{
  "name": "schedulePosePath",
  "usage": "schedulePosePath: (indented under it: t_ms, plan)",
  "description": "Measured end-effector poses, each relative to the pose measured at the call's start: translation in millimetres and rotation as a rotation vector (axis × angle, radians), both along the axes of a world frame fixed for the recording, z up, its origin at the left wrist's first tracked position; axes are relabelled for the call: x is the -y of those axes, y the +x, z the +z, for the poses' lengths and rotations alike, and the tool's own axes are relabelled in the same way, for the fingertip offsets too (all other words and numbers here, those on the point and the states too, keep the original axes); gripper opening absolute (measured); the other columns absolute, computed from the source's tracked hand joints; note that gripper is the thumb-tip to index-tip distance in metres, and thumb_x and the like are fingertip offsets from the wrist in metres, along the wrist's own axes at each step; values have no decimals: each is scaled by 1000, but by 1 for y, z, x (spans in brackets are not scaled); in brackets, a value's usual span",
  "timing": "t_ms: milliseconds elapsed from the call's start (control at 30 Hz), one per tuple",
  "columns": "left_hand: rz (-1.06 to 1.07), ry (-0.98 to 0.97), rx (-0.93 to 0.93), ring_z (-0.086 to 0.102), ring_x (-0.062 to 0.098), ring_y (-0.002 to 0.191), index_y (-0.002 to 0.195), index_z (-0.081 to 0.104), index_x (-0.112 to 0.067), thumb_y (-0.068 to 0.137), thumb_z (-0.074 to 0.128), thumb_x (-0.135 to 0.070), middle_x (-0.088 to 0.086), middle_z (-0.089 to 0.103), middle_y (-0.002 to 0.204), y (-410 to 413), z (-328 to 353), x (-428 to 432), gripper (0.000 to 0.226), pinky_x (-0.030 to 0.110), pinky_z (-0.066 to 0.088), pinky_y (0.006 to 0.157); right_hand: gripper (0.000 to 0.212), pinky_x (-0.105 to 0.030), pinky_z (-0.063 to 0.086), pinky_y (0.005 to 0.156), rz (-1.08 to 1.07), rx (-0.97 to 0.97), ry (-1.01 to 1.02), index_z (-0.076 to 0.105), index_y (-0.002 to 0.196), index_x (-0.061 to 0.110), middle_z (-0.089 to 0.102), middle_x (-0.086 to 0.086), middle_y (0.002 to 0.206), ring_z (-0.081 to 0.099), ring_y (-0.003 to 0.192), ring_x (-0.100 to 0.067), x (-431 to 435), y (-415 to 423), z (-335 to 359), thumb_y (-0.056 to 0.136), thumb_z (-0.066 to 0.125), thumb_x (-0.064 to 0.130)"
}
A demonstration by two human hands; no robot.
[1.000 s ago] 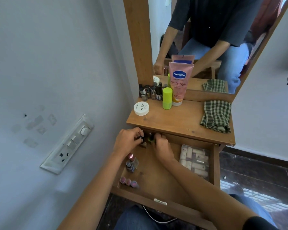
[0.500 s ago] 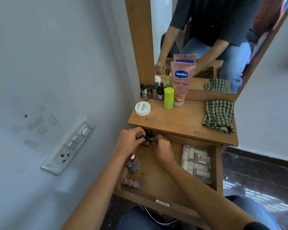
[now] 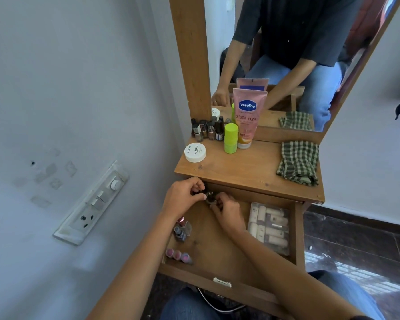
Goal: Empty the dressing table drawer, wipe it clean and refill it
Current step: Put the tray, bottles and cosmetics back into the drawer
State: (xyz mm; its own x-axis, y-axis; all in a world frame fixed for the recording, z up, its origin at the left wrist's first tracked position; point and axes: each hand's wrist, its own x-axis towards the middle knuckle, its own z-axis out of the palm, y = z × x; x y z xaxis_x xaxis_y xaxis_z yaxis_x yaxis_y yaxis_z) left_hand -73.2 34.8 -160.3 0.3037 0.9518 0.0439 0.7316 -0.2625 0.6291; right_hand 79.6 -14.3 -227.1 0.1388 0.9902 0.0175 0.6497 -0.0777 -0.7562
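The wooden drawer (image 3: 219, 257) stands pulled open under the dressing table top (image 3: 252, 172). At its back left corner my left hand (image 3: 183, 197) and my right hand (image 3: 229, 211) both curl round a cluster of small dark nail polish bottles (image 3: 209, 196). More small bottles (image 3: 183, 229) lie along the drawer's left side, with three pink-capped ones (image 3: 178, 255) near the front. A clear case of tubes (image 3: 269, 227) lies at the right. A green checked cloth (image 3: 298, 161) rests on the top.
On the top stand a pink Vaseline tube (image 3: 248, 116), a lime green bottle (image 3: 230, 138), a row of nail polish bottles (image 3: 208, 130) and a white round tub (image 3: 195, 152). A mirror (image 3: 298, 54) rises behind. A switchboard (image 3: 92, 202) sits on the left wall.
Both hands have stayed at the drawer's back left corner, shifting their fingers closer round the small bottles. The view has dropped slightly.
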Motion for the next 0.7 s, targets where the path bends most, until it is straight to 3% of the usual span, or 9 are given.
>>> schedulePosePath:
  t_ms: [267,533,700]
  plan:
    - [121,86,12,59,-3,68,72,61,-31,75,75,-27,-21,58,63,3,-2,-1,15,28,53,66,22,-40,50,82,-137,41,-7,59,110,7,61,-15,110,60,99,-32,-2,7,1,90,60,15]
    - [110,61,-49,64,0,77,92,71,-24,79,73,-32,-13,71,84,6,-6,1,16,26,55,75,19,-40,50,76,-178,19,-24,57,107,7,64,-17,103,62,94,-35,-5,2,-4,90,58,14]
    - [127,59,-71,63,-1,77,93,71,-26,80,71,-36,-14,71,85,6,0,4,16,26,55,74,20,-35,49,78,-165,-22,-18,54,110,9,64,-14,105,62,96,-30,1,1,-2,90,56,7]
